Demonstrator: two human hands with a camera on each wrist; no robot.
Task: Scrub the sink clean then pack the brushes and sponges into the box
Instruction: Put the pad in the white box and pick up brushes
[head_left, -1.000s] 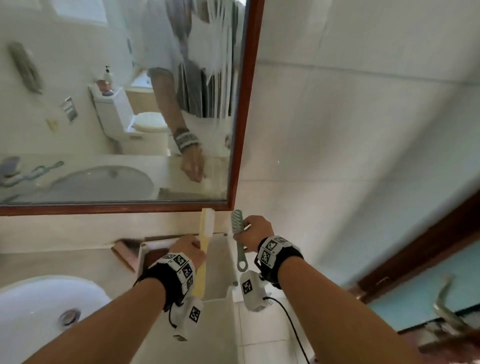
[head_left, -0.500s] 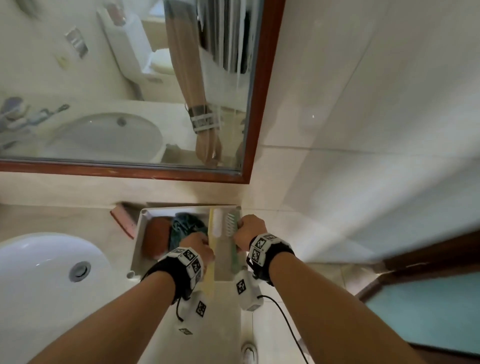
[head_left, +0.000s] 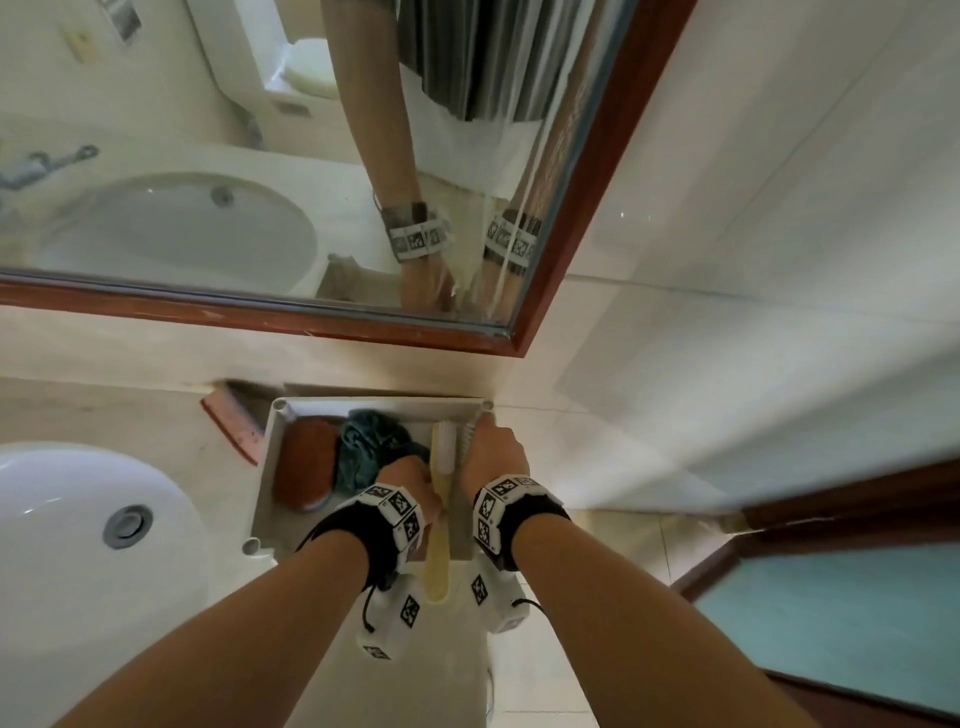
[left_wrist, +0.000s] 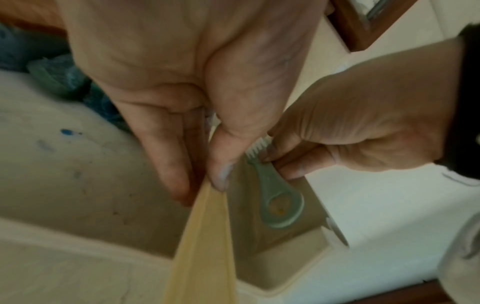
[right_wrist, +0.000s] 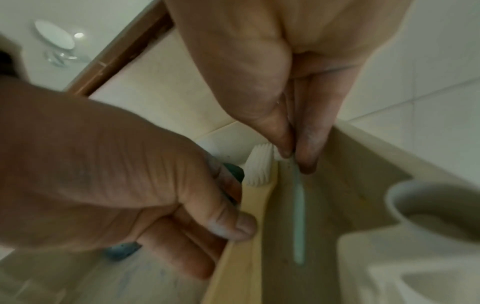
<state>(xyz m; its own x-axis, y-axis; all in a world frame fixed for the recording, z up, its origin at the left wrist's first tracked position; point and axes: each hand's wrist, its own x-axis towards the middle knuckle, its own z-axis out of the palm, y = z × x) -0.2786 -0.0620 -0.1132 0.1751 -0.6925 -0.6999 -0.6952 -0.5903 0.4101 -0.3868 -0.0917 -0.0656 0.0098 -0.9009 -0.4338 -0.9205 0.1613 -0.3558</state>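
A beige open box stands on the counter right of the white sink. My left hand pinches the handle of a long yellow brush with white bristles, its head down in the box and its handle end over the near wall. My right hand pinches a small green brush near its bristles, low along the box's right wall. An orange sponge and a teal cloth lie in the box's left part.
A pink block lies on the counter just left of the box's far corner. A wood-framed mirror hangs on the wall behind. A tiled wall runs along the right, with a dark door frame beyond.
Both hands have come down from in front of the wall with the brushes upright into the box; the brushes now lie low inside it.
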